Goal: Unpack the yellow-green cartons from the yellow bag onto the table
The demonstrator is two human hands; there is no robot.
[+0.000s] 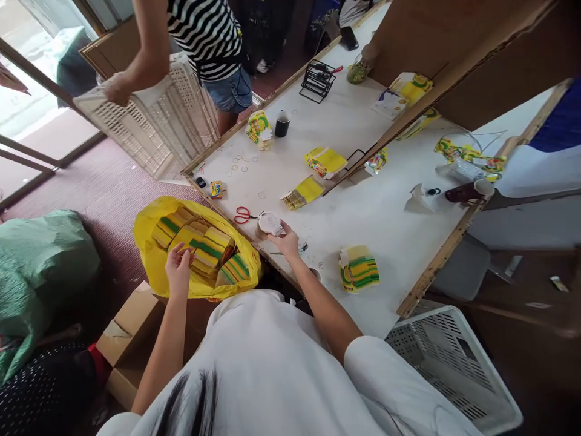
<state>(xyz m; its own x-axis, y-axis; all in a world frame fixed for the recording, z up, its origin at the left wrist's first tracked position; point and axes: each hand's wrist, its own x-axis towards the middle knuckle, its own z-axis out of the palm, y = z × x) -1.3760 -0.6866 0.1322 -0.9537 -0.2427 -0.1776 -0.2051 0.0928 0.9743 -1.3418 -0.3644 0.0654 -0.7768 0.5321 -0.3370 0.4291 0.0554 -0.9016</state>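
My right hand is closed around a plastic cup with a whitish lid, at the near edge of the white table. My left hand hovers over a yellow plastic bag; its thumb and fingers are pinched together, and whatever they hold is too small to make out. Inside the bag lie several bundles of flat yellow, green and brown packets. Red-handled scissors rest on the table just left of the cup.
Stacks of yellow packaging and loose rubber bands lie on the white table, with a dark cup. Another person in a striped top grips a white crate. A second crate stands right, a cardboard box left.
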